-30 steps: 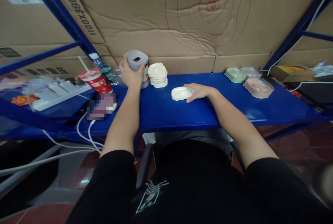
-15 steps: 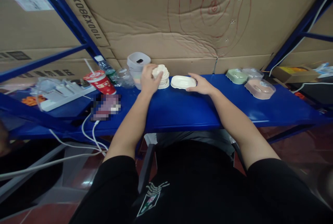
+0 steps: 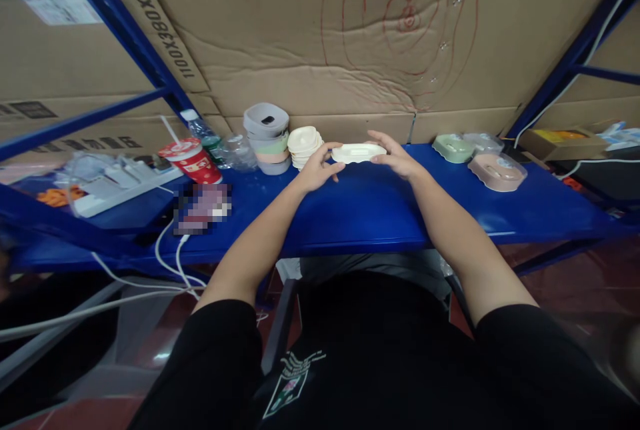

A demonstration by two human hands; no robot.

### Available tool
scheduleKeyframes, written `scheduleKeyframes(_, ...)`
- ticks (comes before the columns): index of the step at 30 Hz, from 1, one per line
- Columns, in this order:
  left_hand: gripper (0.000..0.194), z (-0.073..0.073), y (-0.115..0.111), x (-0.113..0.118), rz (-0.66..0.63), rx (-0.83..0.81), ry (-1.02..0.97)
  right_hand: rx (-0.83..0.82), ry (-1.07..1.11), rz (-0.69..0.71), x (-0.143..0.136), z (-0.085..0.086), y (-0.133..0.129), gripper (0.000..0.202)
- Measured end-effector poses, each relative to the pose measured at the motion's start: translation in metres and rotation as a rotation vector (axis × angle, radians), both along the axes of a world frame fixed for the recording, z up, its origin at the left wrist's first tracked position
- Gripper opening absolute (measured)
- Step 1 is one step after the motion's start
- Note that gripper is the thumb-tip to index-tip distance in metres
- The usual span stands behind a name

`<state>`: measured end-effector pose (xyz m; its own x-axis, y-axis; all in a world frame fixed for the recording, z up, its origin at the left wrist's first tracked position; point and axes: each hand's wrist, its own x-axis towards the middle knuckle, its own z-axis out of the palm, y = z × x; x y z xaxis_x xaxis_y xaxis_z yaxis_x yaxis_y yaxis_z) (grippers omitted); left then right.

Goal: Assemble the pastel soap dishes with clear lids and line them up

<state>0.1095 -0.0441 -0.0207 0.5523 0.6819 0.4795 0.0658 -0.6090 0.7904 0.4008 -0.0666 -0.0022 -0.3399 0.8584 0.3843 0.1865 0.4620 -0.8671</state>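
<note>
A shallow cream dish (image 3: 358, 152) is held level between my two hands over the middle of the blue table. My left hand (image 3: 321, 169) grips its left end with fingers and thumb. At the right end, my right hand (image 3: 395, 158) has its thumb and fingers around the rim. Just left of my left hand stands a stack of cream pieces (image 3: 303, 143). Beside that is a taller stack of grey, green and peach bowls (image 3: 267, 137).
On the left of the blue table (image 3: 360, 217) are a red cup (image 3: 193, 160), a plastic bottle (image 3: 207, 137), a power strip (image 3: 115, 187) and white cables. At the right sit green (image 3: 453, 147) and pink (image 3: 497, 171) lidded containers. Cardboard (image 3: 300, 37) stands behind.
My left hand has moved right, from the cream stack to the dish's left end. The dish has shifted slightly right and is tilted differently, with my right hand still on it.
</note>
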Motion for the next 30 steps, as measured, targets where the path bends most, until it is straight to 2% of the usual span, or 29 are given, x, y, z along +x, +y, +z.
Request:
scheduleKeyframes(2,0.078,0.001,-0.001,0.002,0.058,0.032,-0.028,0.033,0.010,-0.023,-0.003,0.001,0.000,0.122)
scheduleKeyframes(3,0.076,0.001,-0.002,0.001,0.128,0.068,-0.028,0.052,0.019,-0.052,-0.005,0.001,0.000,0.127)
scheduleKeyframes(6,0.070,0.007,-0.003,-0.004,0.459,0.245,0.025,0.090,0.025,-0.166,-0.010,-0.001,0.002,0.138)
scheduleKeyframes(9,0.065,0.015,0.002,-0.015,0.794,0.397,0.063,0.087,-0.052,-0.232,-0.012,-0.004,0.000,0.131)
scheduleKeyframes(12,0.059,0.018,0.013,-0.030,0.979,0.337,0.104,0.094,-0.148,-0.267,-0.016,-0.006,-0.003,0.119)
scheduleKeyframes(15,0.049,0.015,0.025,-0.044,1.047,0.219,0.180,0.168,-0.227,-0.305,-0.018,-0.008,-0.006,0.117)
scheduleKeyframes(18,0.040,0.011,0.032,-0.052,1.062,0.192,0.263,0.249,-0.297,-0.345,-0.015,-0.005,-0.006,0.117)
scheduleKeyframes(22,0.045,0.008,0.031,-0.052,1.030,0.177,0.297,0.343,-0.387,-0.463,0.008,0.007,-0.002,0.108)
scheduleKeyframes(24,0.050,0.008,0.030,-0.051,1.025,0.183,0.270,0.363,-0.473,-0.587,0.029,0.013,-0.001,0.100)
scheduleKeyframes(26,0.053,0.008,0.028,-0.050,1.025,0.194,0.235,0.330,-0.577,-0.774,0.052,0.015,0.000,0.089)
scheduleKeyframes(28,0.052,0.009,0.027,-0.049,1.010,0.202,0.206,0.267,-0.687,-0.939,0.074,0.009,0.000,0.078)
scheduleKeyframes(30,0.048,0.009,0.025,-0.048,0.985,0.213,0.179,0.195,-0.796,-1.034,0.094,-0.002,0.000,0.073)
